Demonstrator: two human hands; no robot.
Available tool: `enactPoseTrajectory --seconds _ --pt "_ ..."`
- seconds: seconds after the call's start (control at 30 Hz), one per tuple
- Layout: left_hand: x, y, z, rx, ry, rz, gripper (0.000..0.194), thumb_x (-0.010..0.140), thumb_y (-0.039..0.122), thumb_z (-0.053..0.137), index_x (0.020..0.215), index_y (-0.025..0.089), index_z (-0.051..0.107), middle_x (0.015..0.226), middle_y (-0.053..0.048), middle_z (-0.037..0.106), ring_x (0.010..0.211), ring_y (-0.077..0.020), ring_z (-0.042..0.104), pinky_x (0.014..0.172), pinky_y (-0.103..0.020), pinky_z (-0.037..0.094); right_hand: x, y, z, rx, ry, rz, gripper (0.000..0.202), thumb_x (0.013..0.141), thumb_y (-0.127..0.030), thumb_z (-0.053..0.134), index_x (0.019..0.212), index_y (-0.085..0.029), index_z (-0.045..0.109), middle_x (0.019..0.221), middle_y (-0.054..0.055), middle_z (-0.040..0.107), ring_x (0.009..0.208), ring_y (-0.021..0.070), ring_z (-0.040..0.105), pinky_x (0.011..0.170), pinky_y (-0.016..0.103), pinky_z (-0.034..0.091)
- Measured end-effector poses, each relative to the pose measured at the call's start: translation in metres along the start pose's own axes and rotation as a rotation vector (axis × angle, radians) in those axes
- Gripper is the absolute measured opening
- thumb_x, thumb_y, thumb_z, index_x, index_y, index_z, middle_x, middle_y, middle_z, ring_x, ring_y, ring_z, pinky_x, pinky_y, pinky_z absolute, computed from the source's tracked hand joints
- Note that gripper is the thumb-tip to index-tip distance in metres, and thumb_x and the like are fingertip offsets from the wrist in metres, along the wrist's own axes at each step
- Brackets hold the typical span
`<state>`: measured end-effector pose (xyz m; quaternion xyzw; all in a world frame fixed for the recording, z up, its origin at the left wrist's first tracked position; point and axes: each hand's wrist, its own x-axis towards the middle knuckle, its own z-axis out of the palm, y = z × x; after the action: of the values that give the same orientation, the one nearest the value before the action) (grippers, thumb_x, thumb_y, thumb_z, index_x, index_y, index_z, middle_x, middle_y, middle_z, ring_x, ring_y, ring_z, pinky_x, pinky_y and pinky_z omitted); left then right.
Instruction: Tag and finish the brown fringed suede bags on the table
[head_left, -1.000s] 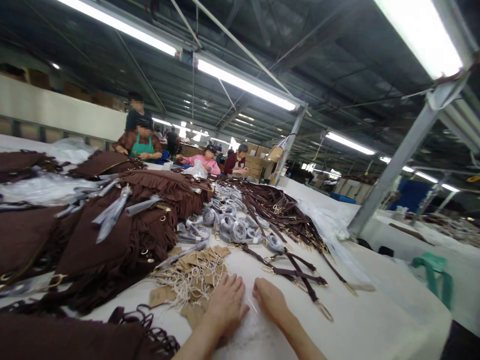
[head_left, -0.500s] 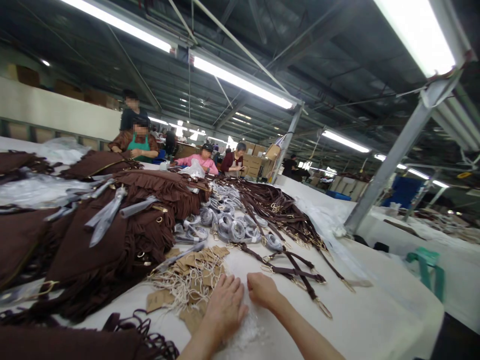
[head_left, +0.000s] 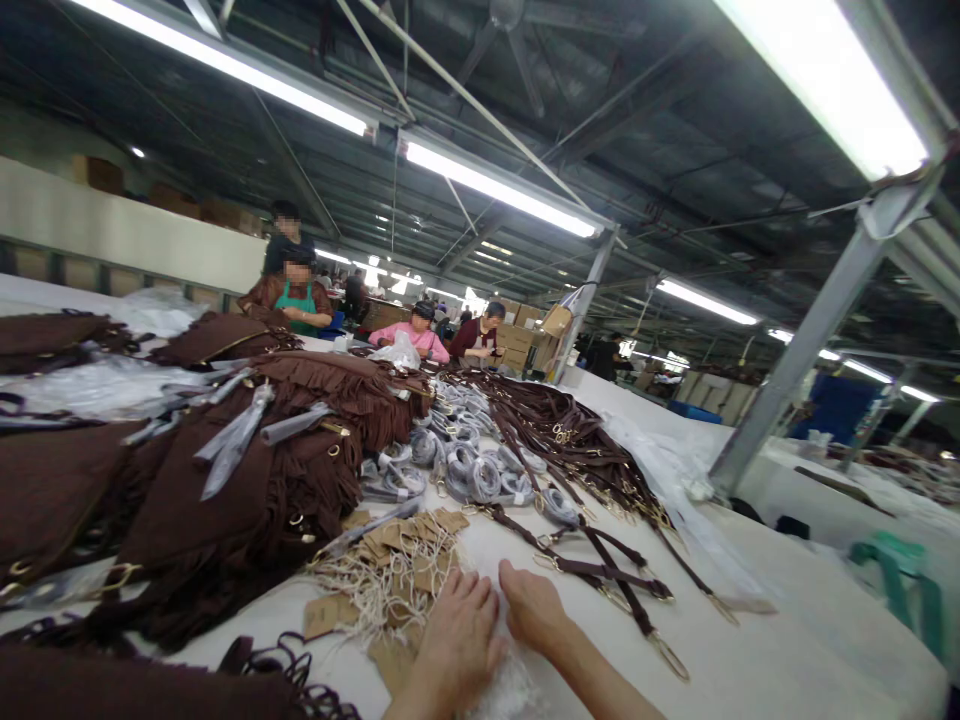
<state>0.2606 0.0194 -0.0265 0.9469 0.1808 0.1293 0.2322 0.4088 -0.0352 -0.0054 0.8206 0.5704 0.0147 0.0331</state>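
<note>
My left hand (head_left: 461,632) lies palm down with its fingers stretched forward, at the right side of a heap of brown card tags (head_left: 420,540) with white strings. Close to its right, my right hand (head_left: 531,608) is curled closed, and what its fingers hold, if anything, is hidden. Thin clear plastic (head_left: 504,690) shows on the white table between and below the two hands. Beyond the right hand lie dark brown straps (head_left: 600,568) with gold clips.
Brown fringed bags (head_left: 202,500) are piled at the left. Coiled grey-wrapped straps (head_left: 476,472) and a long heap of brown straps (head_left: 577,430) lie ahead. A metal post (head_left: 795,350) rises at the right. Several people sit or stand at the far end.
The view has shifted, so the scene sits slightly lower and mostly farther right. Both hands stay close together over the plastic, the right one still curled.
</note>
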Motion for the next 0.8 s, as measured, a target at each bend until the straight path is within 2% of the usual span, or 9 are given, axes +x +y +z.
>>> enactPoseTrajectory --seconds 0.13,0.2,0.3,0.37,0.47,0.57,0.7,0.8 --pt "-0.001 0.000 0.001 0.008 0.015 0.004 0.053 0.095 0.038 0.041 0.140 0.010 0.048 0.149 -0.015 0.043 0.141 -0.0304 0.033 0.122 -0.049 0.013 -0.002 0.023 -0.007 0.275 -0.062 0.049 0.034 0.066 0.001 0.052 0.095 -0.016 0.059 0.091 0.010 0.071 0.090 0.0239 0.065 0.075 0.030 0.044" --pt "-0.001 -0.001 0.001 0.012 0.026 0.005 0.053 0.095 0.038 0.042 0.140 0.010 0.048 0.149 -0.015 0.043 0.141 -0.0305 0.034 0.122 -0.049 0.013 -0.003 0.036 -0.011 0.447 -0.090 0.101 0.028 0.064 -0.002 0.050 0.086 -0.017 0.060 0.079 0.003 0.066 0.080 0.0197 0.063 0.069 0.027 0.046" --pt "-0.001 -0.001 0.003 0.018 0.039 0.007 0.054 0.095 0.038 0.043 0.140 0.009 0.047 0.150 -0.016 0.043 0.141 -0.0312 0.033 0.121 -0.050 0.013 -0.004 0.056 -0.019 0.721 -0.153 0.190 0.015 0.064 -0.010 0.049 0.073 -0.017 0.060 0.059 -0.004 0.050 0.057 0.0139 0.053 0.053 0.024 0.045" --pt "-0.001 -0.001 0.004 0.022 0.043 0.008 0.055 0.094 0.038 0.043 0.140 0.009 0.047 0.149 -0.016 0.043 0.141 -0.0322 0.033 0.121 -0.051 0.015 -0.006 0.066 -0.025 0.904 -0.179 0.227 0.012 0.064 -0.015 0.049 0.070 -0.017 0.060 0.053 -0.006 0.043 0.050 0.0110 0.046 0.049 0.022 0.044" --pt "0.000 -0.002 0.005 0.022 0.036 0.011 0.056 0.093 0.038 0.043 0.140 0.008 0.048 0.149 -0.017 0.043 0.141 -0.0334 0.034 0.120 -0.053 0.016 -0.010 0.074 -0.035 1.151 -0.178 0.242 0.009 0.067 -0.023 0.055 0.072 -0.018 0.061 0.051 -0.007 0.044 0.046 0.0082 0.041 0.046 0.020 0.041" --pt "0.002 -0.005 0.009 0.010 0.021 0.010 0.059 0.093 0.041 0.042 0.141 0.007 0.046 0.150 -0.017 0.041 0.141 -0.0339 0.033 0.120 -0.053 0.016 -0.012 0.075 -0.044 1.336 -0.149 0.222 0.019 0.066 -0.032 0.071 0.073 -0.016 0.063 0.057 -0.005 0.052 0.049 0.0069 0.047 0.044 0.017 0.037" --pt "0.005 -0.010 0.015 -0.007 0.026 0.013 0.061 0.091 0.042 0.044 0.142 0.007 0.045 0.150 -0.017 0.041 0.141 -0.0341 0.032 0.121 -0.053 0.014 -0.011 0.081 -0.058 1.527 -0.030 0.196 0.039 0.064 -0.049 0.081 0.077 -0.018 0.061 0.081 0.002 0.066 0.063 0.0083 0.059 0.045 0.014 0.038" --pt "0.006 -0.010 0.014 -0.014 0.020 0.015 0.061 0.090 0.042 0.046 0.141 0.008 0.046 0.149 -0.017 0.043 0.141 -0.0345 0.033 0.121 -0.054 0.014 -0.010 0.090 -0.072 1.627 0.120 0.183 0.049 0.061 -0.059 0.081 0.081 -0.021 0.058 0.072 -0.003 0.061 0.058 0.0059 0.055 0.044 0.012 0.036"
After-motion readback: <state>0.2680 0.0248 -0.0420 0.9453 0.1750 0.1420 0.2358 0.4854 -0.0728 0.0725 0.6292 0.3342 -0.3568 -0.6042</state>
